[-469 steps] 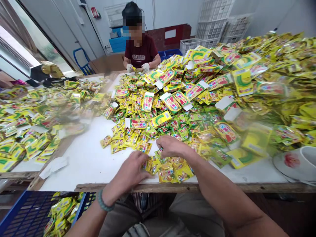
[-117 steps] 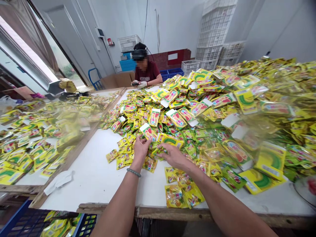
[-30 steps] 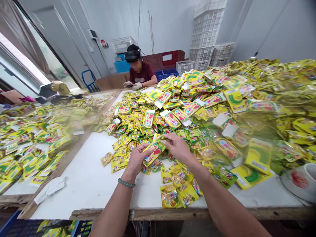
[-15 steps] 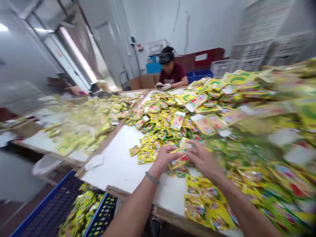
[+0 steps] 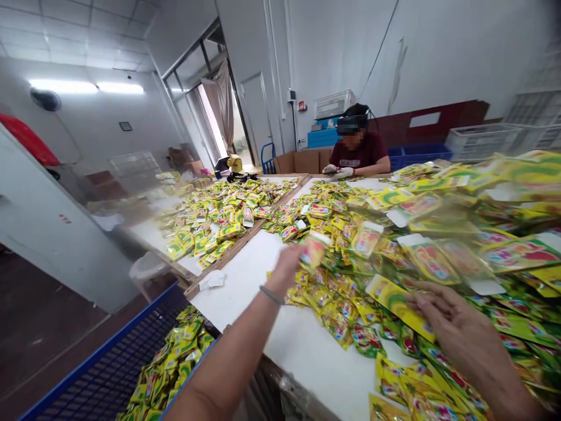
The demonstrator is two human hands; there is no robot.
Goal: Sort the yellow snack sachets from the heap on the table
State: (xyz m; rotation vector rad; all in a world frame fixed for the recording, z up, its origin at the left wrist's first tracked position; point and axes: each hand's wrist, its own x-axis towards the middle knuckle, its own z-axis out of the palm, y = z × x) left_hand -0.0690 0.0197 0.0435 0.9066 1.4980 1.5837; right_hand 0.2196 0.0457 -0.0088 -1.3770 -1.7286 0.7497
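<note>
My left hand point(image 5: 288, 270), with a bracelet on its wrist, is closed on a small printed carton point(image 5: 314, 251) with a white end flap. Motion blurs both, just above the near side of the pile. My right hand point(image 5: 456, 324) pinches a flat yellow carton point(image 5: 397, 299) between thumb and fingers, its white flap pointing away to the left. Beneath and between the hands lie small shiny yellow and green sachets point(image 5: 337, 313). Larger yellow cartons point(image 5: 432, 260) with white flaps are heaped on the right.
A white table point(image 5: 245, 286) with a wooden edge strip point(image 5: 258, 234) carries the piles. Below its left corner stands a blue crate point(image 5: 109, 356) holding filled packs point(image 5: 170, 362). Across the table sits a co-worker point(image 5: 359, 149) in gloves. More packs point(image 5: 223, 210) cover the left table.
My view has swung left. The hands, together on one carton before, are now apart: the left holds a carton farther off, and the right grips a flat yellow carton on the right.
</note>
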